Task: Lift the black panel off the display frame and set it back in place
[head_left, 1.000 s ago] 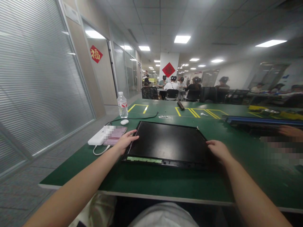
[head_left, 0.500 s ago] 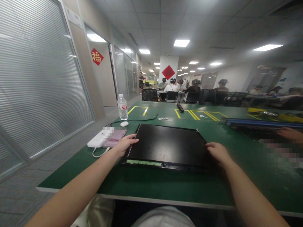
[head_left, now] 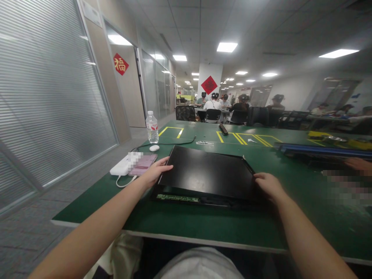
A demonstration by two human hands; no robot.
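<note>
A black screen panel (head_left: 209, 170) lies in front of me, its left and near edges raised out of a dark frame (head_left: 223, 204) on the table. My left hand (head_left: 157, 171) grips the panel's left edge, thumb on top and the other fingers partly hidden beneath. At the right edge, my right hand (head_left: 267, 186) is closed with thumb and fingers on the rim; whether it pinches the panel or the frame, I cannot tell. A green circuit board (head_left: 177, 198) shows along the frame's near left side, below the lifted panel.
On the green table (head_left: 95, 205), a white power bank (head_left: 120, 164), a phone (head_left: 147, 162), a white earbud case (head_left: 154, 148) and a water bottle (head_left: 152, 128) stand left. A blue-edged bar (head_left: 319, 149) and another person's hand (head_left: 360, 164) are at right.
The panel's left and near edges have risen from the frame, opening a gap above the circuit board. My left hand moved up slightly with it. The view has tilted a little.
</note>
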